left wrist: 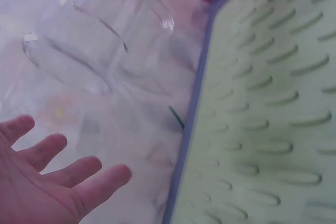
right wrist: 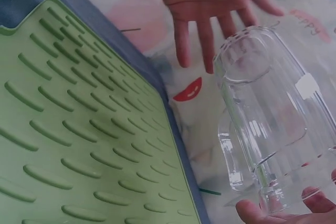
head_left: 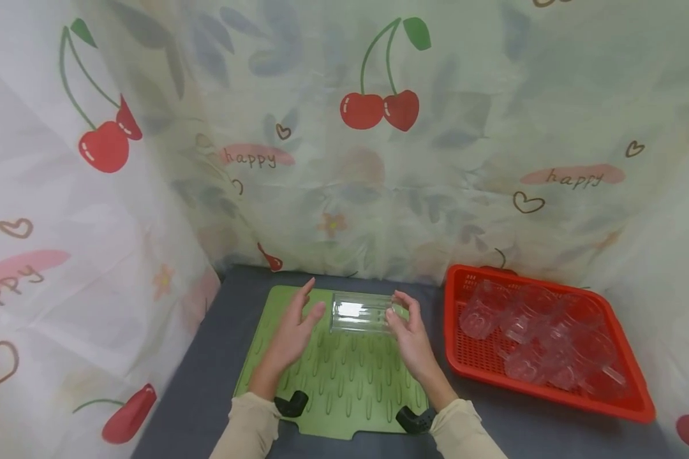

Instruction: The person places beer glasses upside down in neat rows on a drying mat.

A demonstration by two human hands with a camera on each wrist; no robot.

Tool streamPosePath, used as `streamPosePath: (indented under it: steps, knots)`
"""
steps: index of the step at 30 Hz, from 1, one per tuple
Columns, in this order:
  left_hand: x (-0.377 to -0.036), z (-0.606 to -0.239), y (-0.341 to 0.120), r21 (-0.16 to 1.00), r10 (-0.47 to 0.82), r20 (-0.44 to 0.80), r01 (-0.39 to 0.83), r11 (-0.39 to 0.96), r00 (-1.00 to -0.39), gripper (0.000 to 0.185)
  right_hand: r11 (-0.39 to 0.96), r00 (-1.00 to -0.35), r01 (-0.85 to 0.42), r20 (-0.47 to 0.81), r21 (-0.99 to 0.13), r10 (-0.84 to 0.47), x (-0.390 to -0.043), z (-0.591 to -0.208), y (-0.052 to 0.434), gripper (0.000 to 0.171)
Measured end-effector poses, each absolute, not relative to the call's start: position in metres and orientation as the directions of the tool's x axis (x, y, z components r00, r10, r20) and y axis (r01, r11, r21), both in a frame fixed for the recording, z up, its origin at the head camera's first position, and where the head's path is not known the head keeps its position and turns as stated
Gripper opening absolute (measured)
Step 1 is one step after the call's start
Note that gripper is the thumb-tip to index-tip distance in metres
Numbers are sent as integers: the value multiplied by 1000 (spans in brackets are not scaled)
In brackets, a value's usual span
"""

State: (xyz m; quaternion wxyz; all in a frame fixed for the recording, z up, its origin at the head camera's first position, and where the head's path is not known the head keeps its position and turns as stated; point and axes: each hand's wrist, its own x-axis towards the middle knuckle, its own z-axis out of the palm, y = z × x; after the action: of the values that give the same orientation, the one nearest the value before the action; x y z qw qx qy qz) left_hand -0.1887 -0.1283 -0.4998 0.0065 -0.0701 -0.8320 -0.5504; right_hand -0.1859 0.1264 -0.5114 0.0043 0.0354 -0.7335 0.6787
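We see 1 clear glass mug (head_left: 360, 313) held on its side above the far part of the green ridged mat (head_left: 344, 389), its long axis running left to right between the 2 hands. From the right wrist view its closed base points toward the left hand and its open mouth toward the right hand, with the handle on the underside. The right hand (head_left: 411, 338) grasps the mug at the mouth end, fingers curled over the top and fingertips (right wrist: 262, 214) against the rim. The left hand (head_left: 291, 335) is released, palm turned toward the mug's base, fingers (left wrist: 100, 184) straight and spread, thumb near the glass; we cannot tell whether it touches. Both forearms come up from the near edge in beige sleeves. To the right, a red basket (head_left: 637, 408) holds more clear mugs.
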Motion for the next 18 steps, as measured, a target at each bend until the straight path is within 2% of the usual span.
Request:
streamPosePath:
  steps: [18]
  knots:
    - [-177,-497,-97,970,188,72,112,214,-979,70,7,-990,-128,127,-992,-66,-176,-511,125,46]
